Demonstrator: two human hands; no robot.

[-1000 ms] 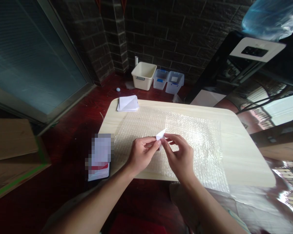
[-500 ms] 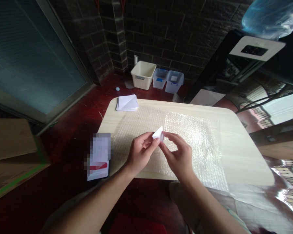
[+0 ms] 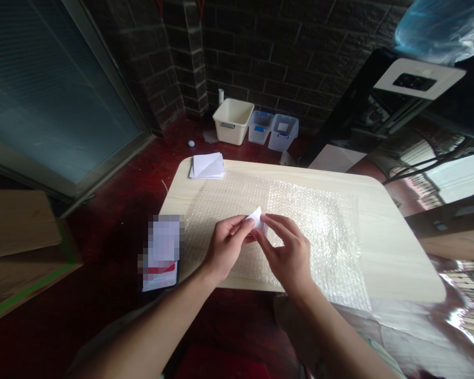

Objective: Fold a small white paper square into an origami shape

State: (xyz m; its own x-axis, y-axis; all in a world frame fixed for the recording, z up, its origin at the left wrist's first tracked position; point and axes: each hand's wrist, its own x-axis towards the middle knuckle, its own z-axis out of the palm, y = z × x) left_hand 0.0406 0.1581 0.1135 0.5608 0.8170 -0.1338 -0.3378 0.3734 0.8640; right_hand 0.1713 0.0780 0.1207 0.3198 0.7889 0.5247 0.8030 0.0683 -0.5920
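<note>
A small piece of folded white paper [image 3: 257, 217] is held up between my two hands, its pointed corner facing away from me. My left hand [image 3: 228, 243] pinches its left side, thumb on top. On the other side, the thumb and fingertips of my right hand [image 3: 287, 243] grip its right edge. Below the hands, a sheet of bubble wrap [image 3: 312, 231] covers much of the pale wooden table [image 3: 398, 258]. The paper's underside and some fingertips are hidden.
A stack of white paper [image 3: 207, 166] lies at the table's far left corner. Left of the table is a phone [image 3: 160, 281], partly blurred out. A cream basket [image 3: 233, 123] and clear plastic bins [image 3: 283, 134] stand on the floor behind. Cardboard [image 3: 19, 226] sits far left.
My left thumb has shifted up and over the paper, and the paper has turned slightly between my fingers. Both hands keep their hold on it.
</note>
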